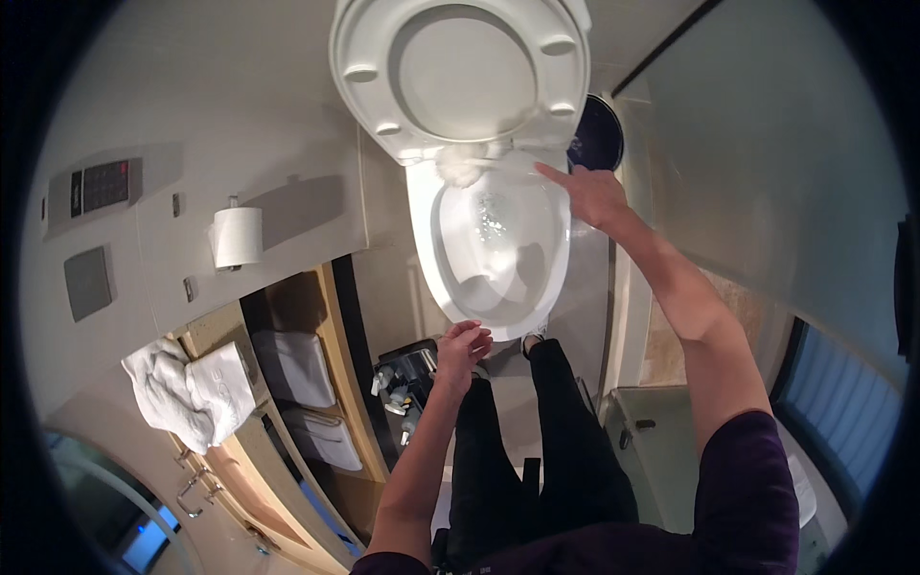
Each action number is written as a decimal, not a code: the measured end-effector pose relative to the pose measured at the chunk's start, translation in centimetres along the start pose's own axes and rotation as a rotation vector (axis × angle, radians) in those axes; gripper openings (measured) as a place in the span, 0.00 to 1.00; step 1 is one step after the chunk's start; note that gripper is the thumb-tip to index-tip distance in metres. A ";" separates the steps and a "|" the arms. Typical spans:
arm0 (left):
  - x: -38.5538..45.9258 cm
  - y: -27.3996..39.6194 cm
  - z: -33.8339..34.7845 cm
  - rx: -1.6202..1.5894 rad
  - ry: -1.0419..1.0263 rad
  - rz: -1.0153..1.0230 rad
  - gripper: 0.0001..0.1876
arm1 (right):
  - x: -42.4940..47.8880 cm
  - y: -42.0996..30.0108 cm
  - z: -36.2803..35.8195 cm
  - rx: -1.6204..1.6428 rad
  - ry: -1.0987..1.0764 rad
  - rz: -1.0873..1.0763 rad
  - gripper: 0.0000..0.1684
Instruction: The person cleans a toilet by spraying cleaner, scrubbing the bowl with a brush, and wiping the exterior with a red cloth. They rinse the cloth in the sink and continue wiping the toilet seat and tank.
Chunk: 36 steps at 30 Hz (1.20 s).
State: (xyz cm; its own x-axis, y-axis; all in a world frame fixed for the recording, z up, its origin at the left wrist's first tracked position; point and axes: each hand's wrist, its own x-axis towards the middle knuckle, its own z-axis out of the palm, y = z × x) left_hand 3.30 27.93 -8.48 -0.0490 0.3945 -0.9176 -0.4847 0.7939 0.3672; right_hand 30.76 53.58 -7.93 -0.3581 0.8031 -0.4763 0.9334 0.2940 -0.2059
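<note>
A white toilet bowl [503,237] stands in front of me with its seat [363,50] raised, and water glints inside. My right hand [593,194] is at the bowl's upper right rim, closed around the handle end of a white toilet brush, its index finger stretched along the handle. The fluffy white brush head [460,165] lies at the back left rim, near the seat hinge. Near the front rim is my left hand [463,350], holding nothing, its fingers loosely bent and partly apart.
Behind my right hand stands a round dark bin [596,135]. A toilet roll [238,237] hangs on the left wall. Lower left are a black caddy with bottles [406,381], shelves with folded towels [295,366] and a crumpled white towel [162,388]. A glass panel [776,165] rises at right.
</note>
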 end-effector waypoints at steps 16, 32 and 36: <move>0.7 3.0 0.8 0.012 -0.110 0.105 0.12 | -12.4 -1.7 -13.2 0.560 0.608 -0.045 0.35; -0.6 38.7 8.9 0.296 -0.295 0.864 0.21 | -12.5 -1.2 2.7 0.216 0.462 0.002 0.52; -1.9 40.8 13.3 0.392 -0.282 0.736 0.24 | -18.1 -5.2 7.7 0.353 0.511 0.045 0.52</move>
State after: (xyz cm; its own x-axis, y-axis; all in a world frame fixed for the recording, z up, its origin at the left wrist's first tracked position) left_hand -4.73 65.70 10.29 0.0121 0.9271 -0.3746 -0.0774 0.3743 0.9241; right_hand 32.21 33.53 -4.84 -0.1800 0.9829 -0.0396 0.8514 0.1355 -0.5067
